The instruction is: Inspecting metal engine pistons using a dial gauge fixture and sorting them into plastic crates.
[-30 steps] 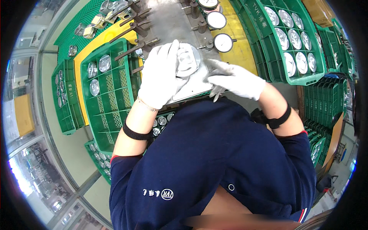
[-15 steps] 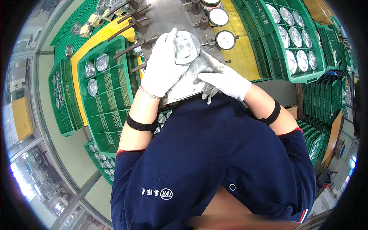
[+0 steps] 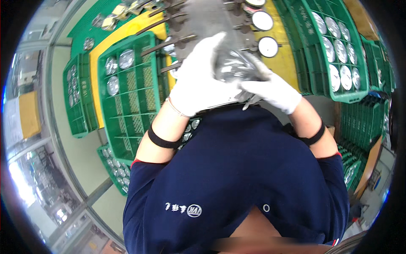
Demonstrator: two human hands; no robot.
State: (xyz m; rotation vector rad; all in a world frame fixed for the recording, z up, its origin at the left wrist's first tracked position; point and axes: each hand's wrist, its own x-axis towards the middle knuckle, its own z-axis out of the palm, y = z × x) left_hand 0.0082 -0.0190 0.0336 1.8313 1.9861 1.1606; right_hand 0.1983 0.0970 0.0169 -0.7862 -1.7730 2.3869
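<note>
A silver metal piston (image 3: 234, 66), blurred by motion, is between my two white-gloved hands above the near end of a grey metal plate (image 3: 206, 17). My left hand (image 3: 202, 78) is closed round its left side, thumb and fingers pointing away from me. At its right side, my right hand (image 3: 272, 86) grips with fingers over the far edge and thumb near the front. The fingertips under the piston are partly hidden. Round dial gauges (image 3: 268, 46) stand along the plate's right side, and dark metal rods (image 3: 167, 45) stick out on its left.
Left of the plate is a green divided crate (image 3: 102, 106) with several pistons in its far-left cells. A fuller green crate (image 3: 338, 98) tops a stack on the right. Yellow sheeting (image 3: 287, 63) lies under the gauges. Brass-coloured blocks (image 3: 110, 22) sit at the far left.
The piston has turned from showing its round flat face to showing a blurred side. My right hand has closed onto it. The whole view has shifted slightly rightward.
</note>
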